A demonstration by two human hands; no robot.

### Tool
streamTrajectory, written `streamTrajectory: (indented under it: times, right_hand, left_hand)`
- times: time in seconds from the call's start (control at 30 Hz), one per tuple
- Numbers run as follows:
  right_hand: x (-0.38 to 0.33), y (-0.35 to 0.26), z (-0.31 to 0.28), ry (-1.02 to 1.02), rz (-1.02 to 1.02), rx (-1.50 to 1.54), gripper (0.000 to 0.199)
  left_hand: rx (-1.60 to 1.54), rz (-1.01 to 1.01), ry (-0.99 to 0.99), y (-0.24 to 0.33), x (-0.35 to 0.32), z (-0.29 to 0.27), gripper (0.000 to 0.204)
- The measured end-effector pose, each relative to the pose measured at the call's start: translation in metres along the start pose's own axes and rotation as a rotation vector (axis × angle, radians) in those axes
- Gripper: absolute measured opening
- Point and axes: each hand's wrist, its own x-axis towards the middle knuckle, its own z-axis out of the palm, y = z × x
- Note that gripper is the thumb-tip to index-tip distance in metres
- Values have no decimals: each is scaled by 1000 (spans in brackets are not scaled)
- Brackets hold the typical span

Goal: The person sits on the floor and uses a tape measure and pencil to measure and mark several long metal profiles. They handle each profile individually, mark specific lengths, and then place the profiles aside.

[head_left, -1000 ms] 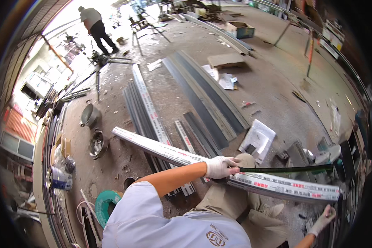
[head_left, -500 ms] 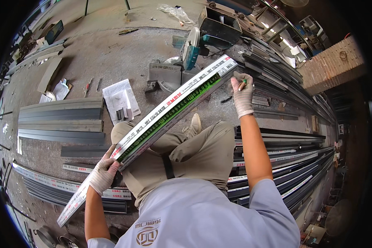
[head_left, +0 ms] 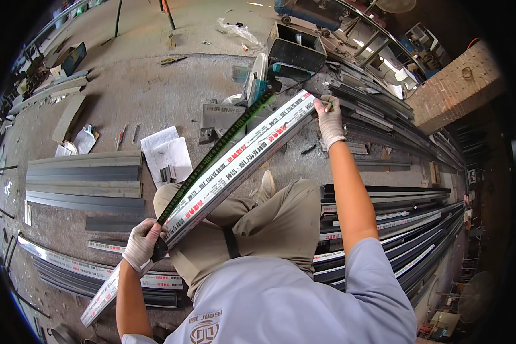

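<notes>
1. Swung round within the last second: a long white film-wrapped metal profile (head_left: 235, 163), a second ago stretched across the view from upper left to lower right, now slants from lower left up to upper right over the bent knees.
2. Compared with half a second ago, nearly the same pose; only slightly steadier.
3. Left hand (head_left: 140, 245), gloved, grip closed round the profile low down, also clamping a green measuring tape (head_left: 212, 157) against its upper edge.
4. Right hand (head_left: 328, 117), gloved, at the far end, fingers pinching a small green marker on the profile's tip.
5. Tape pulled taut along the profile: looks like measuring and marking now under way.
6. Chop saw (head_left: 269, 77) just beyond the far end, on the floor.
</notes>
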Motion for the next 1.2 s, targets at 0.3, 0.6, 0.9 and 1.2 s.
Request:
streamTrajectory:
  times: [0.3,0.6,0.9,1.2]
  right_hand:
    - [-9,18,-22,65,-107,274,21]
    - [-16,26,-47,67,-120,254,22]
    - [-24,10,-57,111,-49,221,21]
    - [-30,-19,-57,130,-40,182,22]
  left_hand:
    - [-20,-176,-200,45,10,15,50]
    - [42,-208,-351,52,29,43,49]
    - [-190,-243,-370,50,26,39,55]
    - [-114,-286,-430,58,12,36,52]
